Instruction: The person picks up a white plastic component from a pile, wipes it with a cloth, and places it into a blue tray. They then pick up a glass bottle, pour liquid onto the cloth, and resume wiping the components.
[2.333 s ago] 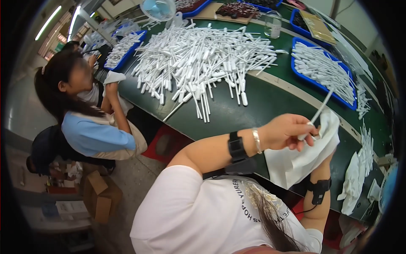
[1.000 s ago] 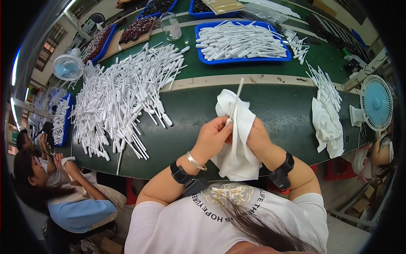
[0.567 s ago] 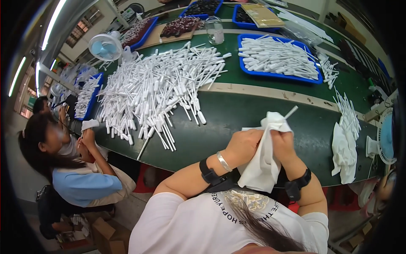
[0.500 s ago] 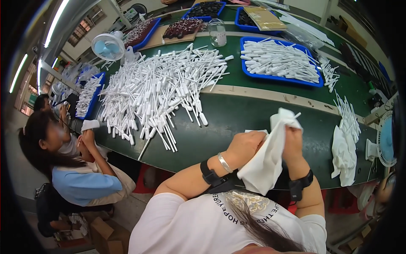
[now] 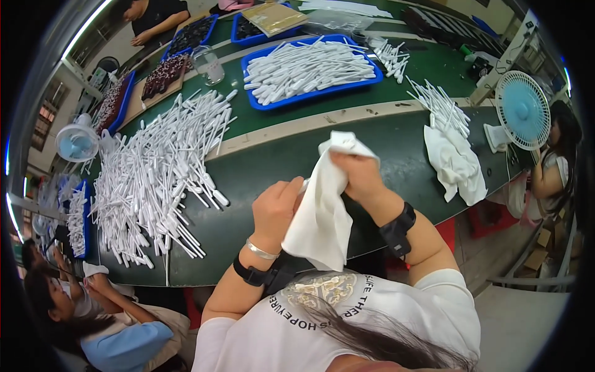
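Note:
My left hand [image 5: 274, 209] is closed in front of my chest. A short bit of a white plastic stick [image 5: 304, 185] shows between its fingers and the cloth; the rest is hidden. My right hand [image 5: 359, 175] is wrapped in the upper part of a white cloth [image 5: 319, 220], whose loose end hangs down between my hands. To the left lies a large heap of white plastic sticks [image 5: 152, 180], each with a thin stem and a wider end. Similar white sticks [image 5: 437, 105] lie to the right, partly under a second white cloth [image 5: 455, 162].
A blue tray [image 5: 291, 104] full of white sticks stands beyond the pale strip across the green table [image 5: 260, 164]. Behind it are a clear jar [image 5: 207, 66] and trays of dark pieces. A fan [image 5: 522, 110] stands right. Other people [image 5: 127, 335] sit nearby.
The view has swung to the right, so the table's things sit farther left. Both hands remain at the cloth, and its loose end still hangs down. A person at the far side has come into view.

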Available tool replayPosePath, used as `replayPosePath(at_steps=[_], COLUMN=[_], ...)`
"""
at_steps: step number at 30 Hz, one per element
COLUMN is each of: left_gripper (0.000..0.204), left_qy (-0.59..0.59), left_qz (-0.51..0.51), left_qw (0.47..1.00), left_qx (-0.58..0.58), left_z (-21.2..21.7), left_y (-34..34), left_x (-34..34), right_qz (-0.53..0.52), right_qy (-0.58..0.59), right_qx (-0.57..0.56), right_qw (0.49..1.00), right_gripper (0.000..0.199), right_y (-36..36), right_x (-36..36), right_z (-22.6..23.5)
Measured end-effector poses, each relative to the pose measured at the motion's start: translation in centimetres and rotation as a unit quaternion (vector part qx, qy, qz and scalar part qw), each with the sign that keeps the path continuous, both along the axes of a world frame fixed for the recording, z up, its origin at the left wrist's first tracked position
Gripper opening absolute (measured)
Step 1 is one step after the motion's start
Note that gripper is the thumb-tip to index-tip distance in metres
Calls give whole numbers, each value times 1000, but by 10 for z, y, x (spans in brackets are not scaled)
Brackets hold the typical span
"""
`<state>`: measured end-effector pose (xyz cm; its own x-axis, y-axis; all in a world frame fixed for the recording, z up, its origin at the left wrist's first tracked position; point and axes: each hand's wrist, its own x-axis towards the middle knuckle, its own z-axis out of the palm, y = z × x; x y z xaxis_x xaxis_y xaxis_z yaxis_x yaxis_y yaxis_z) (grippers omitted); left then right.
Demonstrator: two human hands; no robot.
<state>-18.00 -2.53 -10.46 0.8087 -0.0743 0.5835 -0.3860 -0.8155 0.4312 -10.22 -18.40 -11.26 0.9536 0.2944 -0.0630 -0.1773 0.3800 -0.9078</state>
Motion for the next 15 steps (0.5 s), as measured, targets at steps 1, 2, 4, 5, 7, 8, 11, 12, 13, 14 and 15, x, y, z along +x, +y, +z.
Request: replayPosePath(at_steps=[1,2,4,5,7,8,11,12,13,14,15], left_gripper=[22,20,16,16,15,17,22,24,24,24,24], left_qy=[1,6,15,15,276,385,408,419,417,424,430], left_qz=[-3,-10,-24,-24,-113,-148,-191,-214,-212,-209,-205], left_qw=[1000,1000,999,999,868,725,655,617,617,603,588], left_qx=[1,-10,-30,-30,-396,-552,-607,-631,-633,-643,-654], left_z=[-1,-2,-3,-3,-4,-3,3,5,3,-1,-4], left_y=[0,0,0,1,8,11,22,24,25,26,27], left_x=[0,0,1,1,2,2,5,5,4,4,3], right_qz=[-14,-27,-55,-80,-102,-86,-48,-8,32,73,76], right_qy=[24,47,-3,-53,-101,-96,-85,-100,-115,-130,-130], right_qx=[53,105,65,24,-17,7,53,98,142,186,186], right_qw=[998,993,996,995,989,992,994,990,983,971,971], right_gripper=[25,24,25,25,25,28,33,36,39,42,42], right_y=[-4,-8,-10,-11,-12,-14,-21,-25,-28,-31,-33], right_x=[4,6,9,11,12,13,15,15,16,17,18], right_z=[8,12,4,-2,-4,-3,-2,-4,-5,-4,-2])
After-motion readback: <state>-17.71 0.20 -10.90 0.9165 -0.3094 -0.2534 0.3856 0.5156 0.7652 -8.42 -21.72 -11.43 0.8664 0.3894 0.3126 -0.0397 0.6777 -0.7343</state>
